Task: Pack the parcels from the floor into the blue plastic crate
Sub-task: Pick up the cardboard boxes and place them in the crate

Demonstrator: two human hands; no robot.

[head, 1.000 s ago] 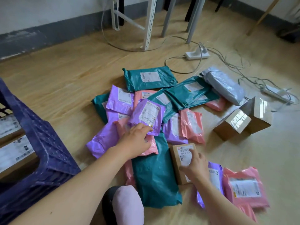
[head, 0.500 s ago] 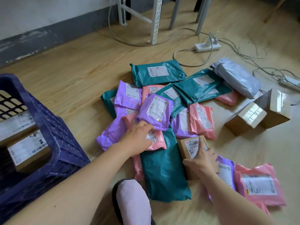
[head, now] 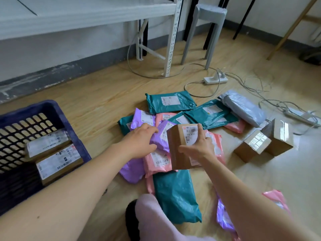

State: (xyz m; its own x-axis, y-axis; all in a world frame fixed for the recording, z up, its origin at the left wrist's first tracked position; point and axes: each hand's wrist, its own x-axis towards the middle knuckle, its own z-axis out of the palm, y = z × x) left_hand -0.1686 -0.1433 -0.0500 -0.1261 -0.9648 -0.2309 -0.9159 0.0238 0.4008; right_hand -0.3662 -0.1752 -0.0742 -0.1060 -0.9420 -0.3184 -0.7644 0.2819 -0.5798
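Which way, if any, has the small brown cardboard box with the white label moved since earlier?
Yes. The right hand has lifted the small brown cardboard box off the floor; it lay beside the long teal plastic mailer, now above its far end.

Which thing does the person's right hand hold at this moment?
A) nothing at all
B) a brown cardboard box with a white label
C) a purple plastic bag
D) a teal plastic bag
B: the right hand grips the cardboard box, fingers over its top edge and thumb across its front; the purple bag is in the left hand.
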